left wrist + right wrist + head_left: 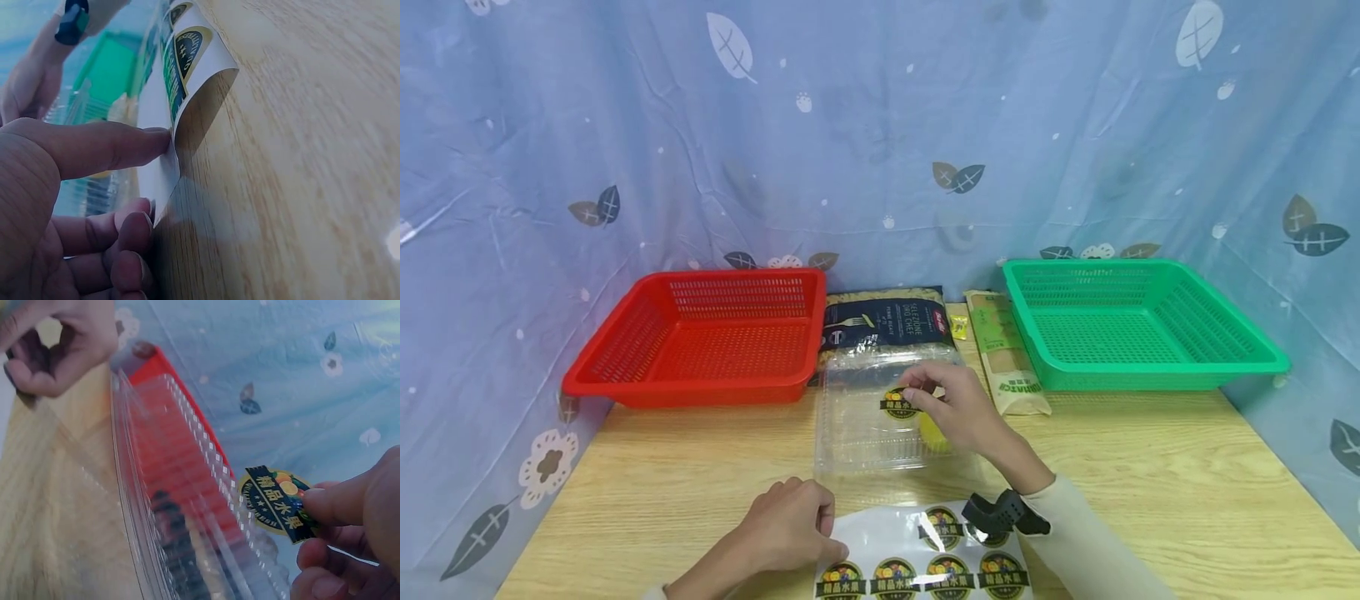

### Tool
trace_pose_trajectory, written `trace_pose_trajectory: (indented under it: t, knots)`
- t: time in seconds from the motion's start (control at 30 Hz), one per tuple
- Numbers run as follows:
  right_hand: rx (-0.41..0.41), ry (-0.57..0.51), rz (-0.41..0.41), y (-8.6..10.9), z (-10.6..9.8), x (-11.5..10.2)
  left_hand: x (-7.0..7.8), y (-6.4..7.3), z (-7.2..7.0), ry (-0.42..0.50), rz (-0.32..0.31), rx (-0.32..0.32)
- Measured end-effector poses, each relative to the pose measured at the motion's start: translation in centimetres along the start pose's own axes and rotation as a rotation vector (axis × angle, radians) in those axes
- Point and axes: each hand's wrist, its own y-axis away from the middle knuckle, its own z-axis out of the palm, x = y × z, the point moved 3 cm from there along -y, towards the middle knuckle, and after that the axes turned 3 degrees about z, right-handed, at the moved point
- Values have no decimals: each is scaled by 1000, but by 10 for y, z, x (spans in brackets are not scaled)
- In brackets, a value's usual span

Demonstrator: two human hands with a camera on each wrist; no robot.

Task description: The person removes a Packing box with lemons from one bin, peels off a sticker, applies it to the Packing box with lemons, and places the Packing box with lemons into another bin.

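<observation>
Cream right sleeve (pixel 1093 542), black wrist mount (pixel 1000 514)

At the lower right of the head view, the plain right sleeve is ending at the wrist mount, whose bent, angular body is showing small holes. At the bottom edge, left of centre, a pale left sleeve (pixel 656 593) is peeking in. The left hand (pixel 792 523) and right hand (pixel 957 406) are going bare.

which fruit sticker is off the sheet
The sticker pinched by the right hand, over the clear container in the head view; the other stickers are on the white sheet.
</observation>
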Motion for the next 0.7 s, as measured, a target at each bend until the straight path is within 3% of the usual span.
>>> trace_pose_trajectory:
  t: [0.4,0.7]
  knots:
    - [-58,65,117,-17,7,16,-2,-1,-2,-20,18,16]
    - [-18,285,99,-19,15,18,-1,0,-1,-9,30,15]
